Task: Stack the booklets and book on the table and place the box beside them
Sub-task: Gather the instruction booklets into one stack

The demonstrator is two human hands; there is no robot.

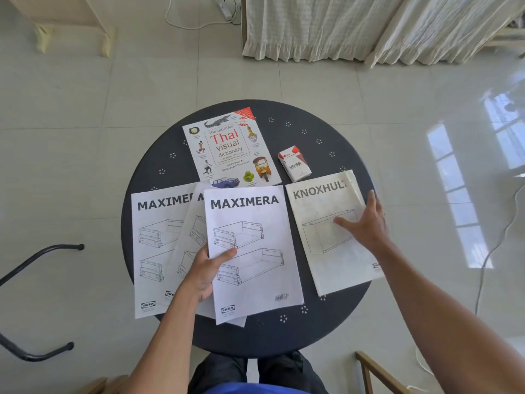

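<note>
On the round dark table [335, 322] lie three white MAXIMERA booklets. The middle-right one [255, 268] is pinched at its left edge by my left hand [204, 271], thumb on top. It overlaps a second booklet [190, 240], which overlaps the leftmost one [156, 251]. A KNOXHULT booklet [321, 251] lies at the right, with my right hand [366, 223] spread flat on it. The Thai visual dictionary book [230, 149] rests at the far side. A small red and white VESS box [294, 164] sits to the book's right.
A black metal chair frame [34, 280] stands on the tiled floor at the left. A wooden chair corner [377, 373] shows at the lower right. A cable [494, 251] runs along the floor on the right. Curtains [341, 27] hang at the back.
</note>
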